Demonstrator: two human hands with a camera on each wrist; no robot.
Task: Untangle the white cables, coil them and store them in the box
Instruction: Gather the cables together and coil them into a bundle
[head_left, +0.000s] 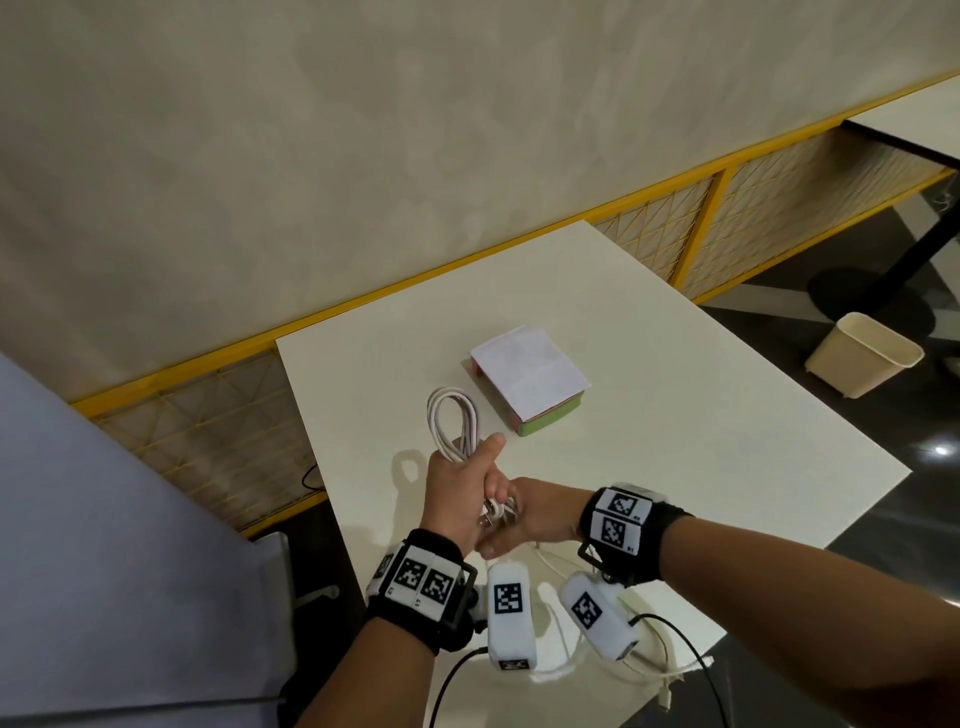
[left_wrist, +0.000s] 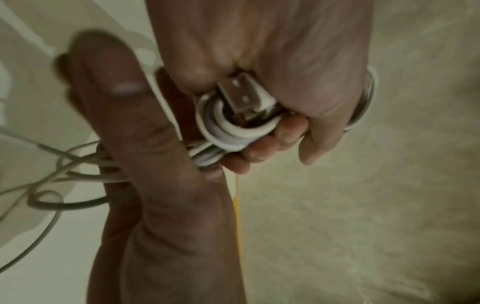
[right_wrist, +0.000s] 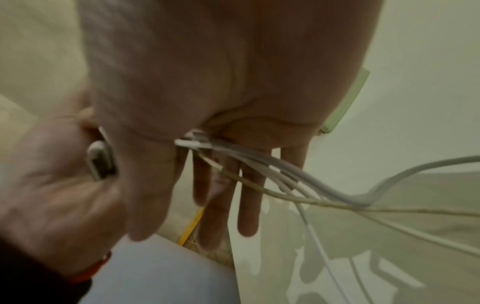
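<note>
Cable coil (head_left: 453, 427) gripped in left hand (head_left: 457, 483); right hand (head_left: 535, 514) pinches its plug end.

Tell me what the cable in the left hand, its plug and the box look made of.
Cable: smooth white plastic or rubber sheath; it bends into soft loops. Plug: shiny bare metal shell with small holes, set in a white plastic body. Box: apparently card or plastic, green side, white creased paper on top.

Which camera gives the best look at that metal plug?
The left wrist view: the USB plug fills the centre, sharp, against the coiled cable. The head view shows it small between both hands; the right wrist view shows only a blurred end.
</note>
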